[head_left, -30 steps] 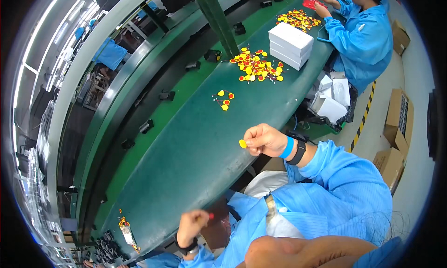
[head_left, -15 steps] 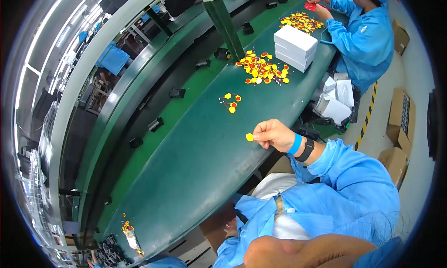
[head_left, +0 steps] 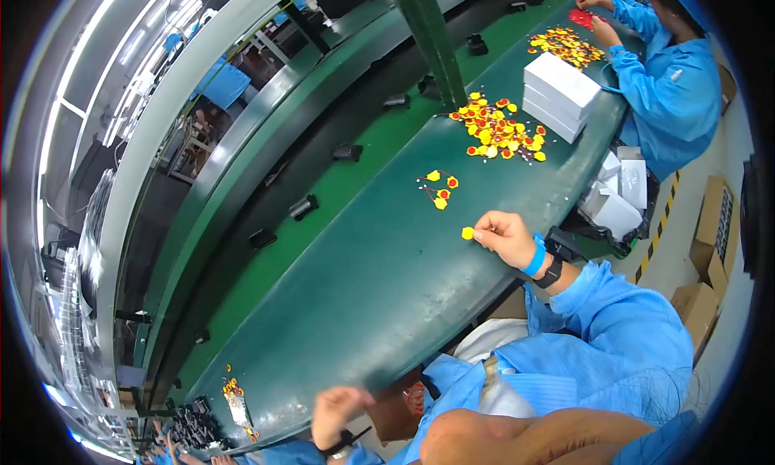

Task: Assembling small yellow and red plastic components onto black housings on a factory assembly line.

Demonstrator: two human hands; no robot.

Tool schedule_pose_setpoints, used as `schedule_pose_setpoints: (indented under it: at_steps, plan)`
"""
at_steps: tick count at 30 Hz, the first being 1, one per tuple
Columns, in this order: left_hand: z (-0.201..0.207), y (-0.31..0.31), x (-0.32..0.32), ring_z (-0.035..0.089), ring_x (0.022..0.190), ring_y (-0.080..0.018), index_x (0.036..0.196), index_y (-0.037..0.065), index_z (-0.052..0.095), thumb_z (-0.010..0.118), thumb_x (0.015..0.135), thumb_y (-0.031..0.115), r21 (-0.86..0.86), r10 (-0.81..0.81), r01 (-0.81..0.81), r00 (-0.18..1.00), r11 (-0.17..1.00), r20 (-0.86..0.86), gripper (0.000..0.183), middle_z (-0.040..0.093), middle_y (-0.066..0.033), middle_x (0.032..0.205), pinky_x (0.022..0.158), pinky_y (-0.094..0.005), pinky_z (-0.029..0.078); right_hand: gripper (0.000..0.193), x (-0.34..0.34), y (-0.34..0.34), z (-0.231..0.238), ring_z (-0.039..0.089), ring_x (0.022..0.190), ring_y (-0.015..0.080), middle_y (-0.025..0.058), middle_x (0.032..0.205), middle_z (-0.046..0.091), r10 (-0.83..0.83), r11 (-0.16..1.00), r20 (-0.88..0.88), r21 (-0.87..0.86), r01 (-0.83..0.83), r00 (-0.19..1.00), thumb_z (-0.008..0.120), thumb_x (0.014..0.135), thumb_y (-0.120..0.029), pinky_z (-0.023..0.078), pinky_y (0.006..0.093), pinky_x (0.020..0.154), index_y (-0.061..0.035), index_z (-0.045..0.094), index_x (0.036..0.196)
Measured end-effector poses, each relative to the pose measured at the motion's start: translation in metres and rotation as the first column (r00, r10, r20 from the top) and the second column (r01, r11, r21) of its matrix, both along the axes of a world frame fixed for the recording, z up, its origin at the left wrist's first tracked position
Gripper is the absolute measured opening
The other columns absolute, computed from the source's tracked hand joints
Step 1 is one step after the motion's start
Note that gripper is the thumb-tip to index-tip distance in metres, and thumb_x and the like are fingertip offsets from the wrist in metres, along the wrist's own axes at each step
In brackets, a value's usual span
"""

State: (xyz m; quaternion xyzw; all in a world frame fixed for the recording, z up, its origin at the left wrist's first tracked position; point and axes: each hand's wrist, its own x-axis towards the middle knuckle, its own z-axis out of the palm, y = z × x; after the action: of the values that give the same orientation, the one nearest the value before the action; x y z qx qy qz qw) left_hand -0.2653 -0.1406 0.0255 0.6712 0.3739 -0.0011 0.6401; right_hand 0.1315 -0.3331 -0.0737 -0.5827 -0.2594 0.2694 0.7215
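Yellow piece (head_left: 467, 233): 1 | right fingers (head_left: 492, 221): pinching it | left fingers (head_left: 353, 395): too blurred to judge

Surface (head_left: 355, 303) smooth, semi-glossy, w/ a few scuffs. Yellow pc (head_left: 467, 233) looks matt. White boxes (head_left: 559, 90): smooth matt cardbd; sleeve (head_left: 630, 312): creased cloth.

From here I make out a yellow hexagonal piece (head_left: 467, 233), a dark-green flat surface (head_left: 347, 279), a light-blue fabric sleeve (head_left: 622, 312), white rectangular boxes (head_left: 563, 85) and black-and-yellow striped floor tape (head_left: 661, 225).
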Motion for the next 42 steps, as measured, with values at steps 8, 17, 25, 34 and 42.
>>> schedule_pose_setpoints:
  at_steps: [8, 17, 25, 34, 42]
  plan:
    - [-0.047, 0.18, 0.243, 0.064, 0.084, -0.0217, 0.112, -0.006, 0.056, 0.064, 0.089, 0.02, -0.191, 0.548, -0.515, 0.771, 0.836, 0.325, 0.035, 0.065, -0.0143, 0.098, 0.058, -0.0271, 0.046, 0.006, -0.002, -0.001, 0.001, 0.045, 0.061, 0.0013, -0.005, 0.068, 0.053, 0.049, 0.998, 0.027, 0.044, -0.05, 0.998, 0.062, 0.088, -0.006, 0.036, 0.02, 0.052, -0.001, 0.061, 0.084]
    - [-0.208, 0.39, 0.282, 0.053, 0.068, -0.0109, 0.112, -0.003, 0.056, 0.046, 0.1, 0.023, 0.806, -0.014, -0.163, 0.978, 0.569, 0.208, 0.03, 0.058, -0.0032, 0.078, 0.06, -0.0222, 0.043, 0.011, 0.003, -0.001, 0.015, 0.056, 0.061, 0.0134, 0.0064, 0.071, 0.06, 0.074, 0.995, 0.292, 0.048, -0.091, 0.954, 0.064, 0.087, -0.011, 0.045, 0.0287, 0.057, -0.0009, 0.06, 0.086]
    - [-0.079, 0.258, 0.355, 0.039, 0.047, -0.0059, 0.072, 0.009, 0.051, 0.063, 0.091, 0.021, -0.189, 0.646, -0.618, 0.735, 0.763, 0.205, 0.025, 0.049, 0.0028, 0.062, 0.038, -0.0195, 0.028, 0.011, 0.001, -0.008, 0.005, 0.053, 0.059, 0.0124, 0.0056, 0.069, 0.059, 0.038, 0.992, 0.228, 0.108, -0.064, 0.973, 0.062, 0.089, -0.011, 0.043, 0.0284, 0.055, -0.001, 0.059, 0.085]
    - [-0.003, 0.088, 0.343, 0.062, 0.061, -0.0134, 0.094, 0.002, 0.06, 0.058, 0.094, 0.025, 0.054, 0.16, -0.205, 0.879, 0.977, 0.449, 0.023, 0.064, -0.0053, 0.081, 0.045, -0.0214, 0.048, 0.013, 0.004, -0.003, 0.01, 0.055, 0.067, 0.0089, 0.0031, 0.07, 0.059, 0.029, 0.992, 0.233, 0.113, -0.056, 0.972, 0.062, 0.088, -0.012, 0.046, 0.0271, 0.062, -0.0004, 0.06, 0.084]
    - [-0.003, 0.011, 0.29, 0.066, 0.064, -0.0125, 0.089, 0.002, 0.066, 0.065, 0.088, 0.013, -0.045, -0.003, 0.024, 0.906, 0.999, 0.424, 0.011, 0.067, -0.0048, 0.079, 0.047, -0.0194, 0.048, 0.006, 0.004, -0.003, 0.0, 0.047, 0.066, 0.0019, -0.0044, 0.073, 0.056, 0.136, 0.98, -0.041, 0.149, -0.128, 0.99, 0.062, 0.089, -0.006, 0.039, 0.0204, 0.058, -0.0013, 0.061, 0.085]
